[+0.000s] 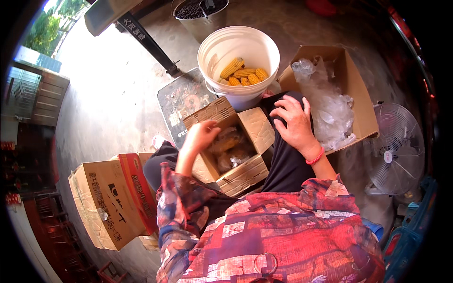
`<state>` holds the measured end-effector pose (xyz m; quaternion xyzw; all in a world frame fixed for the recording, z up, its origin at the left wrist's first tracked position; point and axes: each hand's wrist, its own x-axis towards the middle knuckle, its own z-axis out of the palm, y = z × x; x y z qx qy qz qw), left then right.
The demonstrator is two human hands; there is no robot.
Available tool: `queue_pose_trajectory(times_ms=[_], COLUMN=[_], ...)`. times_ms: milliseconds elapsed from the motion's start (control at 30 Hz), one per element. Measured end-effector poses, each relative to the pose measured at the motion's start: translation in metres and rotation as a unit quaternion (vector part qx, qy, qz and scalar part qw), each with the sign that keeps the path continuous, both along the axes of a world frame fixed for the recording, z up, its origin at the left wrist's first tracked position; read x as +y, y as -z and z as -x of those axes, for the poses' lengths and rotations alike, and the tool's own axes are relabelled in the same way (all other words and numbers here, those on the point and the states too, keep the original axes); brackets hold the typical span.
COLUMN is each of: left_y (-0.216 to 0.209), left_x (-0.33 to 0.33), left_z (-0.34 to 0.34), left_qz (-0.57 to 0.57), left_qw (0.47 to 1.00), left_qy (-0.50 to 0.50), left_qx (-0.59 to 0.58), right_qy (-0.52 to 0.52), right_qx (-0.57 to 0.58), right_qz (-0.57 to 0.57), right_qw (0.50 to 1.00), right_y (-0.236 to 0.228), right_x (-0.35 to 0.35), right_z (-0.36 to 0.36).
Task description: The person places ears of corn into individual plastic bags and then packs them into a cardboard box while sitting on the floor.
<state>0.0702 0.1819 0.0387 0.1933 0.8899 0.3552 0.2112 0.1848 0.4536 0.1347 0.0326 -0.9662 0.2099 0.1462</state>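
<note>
A small open cardboard box [240, 175] stands between my legs. Inside it lie plastic-wrapped yellow corn cobs [230, 144], partly in shadow. Over the box's left side is my left hand [202, 136], its fingers curled together; whether they pinch anything is hidden. My right hand [295, 120], a red band at its wrist, lies on my right knee with the fingers apart and holds nothing. Just beyond the box, a white bucket [238, 45] contains several bare corn cobs [244, 73].
Right of my knee, a larger carton [361, 94] contains clear plastic bags [325, 106]. Beside it stands a fan [394, 148]. A platform scale [177, 101] with a dark post is beyond the box. Other cartons [108, 203] sit at left; a metal pail [200, 23] stands farther off.
</note>
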Motion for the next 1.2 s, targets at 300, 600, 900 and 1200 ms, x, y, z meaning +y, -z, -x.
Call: queue_pose_trajectory(times_ms=[300,600,900,1200], left_y=[0.012,-0.004,0.022,0.042], left_x=[-0.122,-0.094,-0.097,-0.108], left_z=[0.033,0.020,0.033,0.040], left_qz=[0.010,-0.024,-0.006,-0.001], left_qw=[0.972,0.985,0.993,0.993], left_qy=[-0.214,-0.151,-0.101,-0.115], left_qx=[0.097,0.074,0.059,0.008], right_qy=[-0.451,-0.490,-0.531,-0.394], right_qx=[0.077,0.268,0.139,-0.044], right_qz=[0.611,0.660,0.609,0.422], right_qw=[0.646,0.502,0.573,0.815], right_y=[-0.162,-0.173,-0.154,-0.063], right_x=[-0.063,-0.117,-0.085,-0.070], right_z=[-0.045,-0.056,-0.042,-0.024])
